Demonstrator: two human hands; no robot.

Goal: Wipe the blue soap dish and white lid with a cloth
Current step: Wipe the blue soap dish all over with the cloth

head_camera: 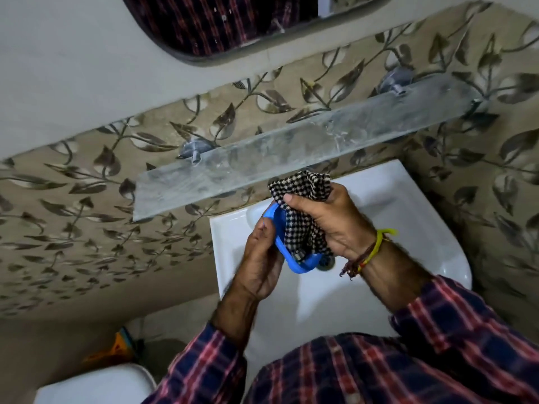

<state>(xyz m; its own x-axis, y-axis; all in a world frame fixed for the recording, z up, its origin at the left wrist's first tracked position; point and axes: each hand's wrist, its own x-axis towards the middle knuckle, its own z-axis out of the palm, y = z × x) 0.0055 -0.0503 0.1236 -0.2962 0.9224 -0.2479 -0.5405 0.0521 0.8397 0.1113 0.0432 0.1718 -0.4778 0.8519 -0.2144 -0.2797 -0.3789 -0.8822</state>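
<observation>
Dish (303, 265) held over sink (408, 228), left hand (261, 263) beneath it, right hand (326, 220) pressing cloth (300, 225) into it. Shelf (291, 153) behind sink, below mirror (233, 21).

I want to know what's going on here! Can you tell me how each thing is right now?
Blue soap dish: held over the sink, tilted, cloth pressed into it.
Checked cloth: bunched up, gripped.
Left hand: closed on the dish's edge.
Right hand: closed on the cloth.
Sink: white, looks dry.
Glass shelf: smeared, nothing on it.
White lid: not in view.
</observation>
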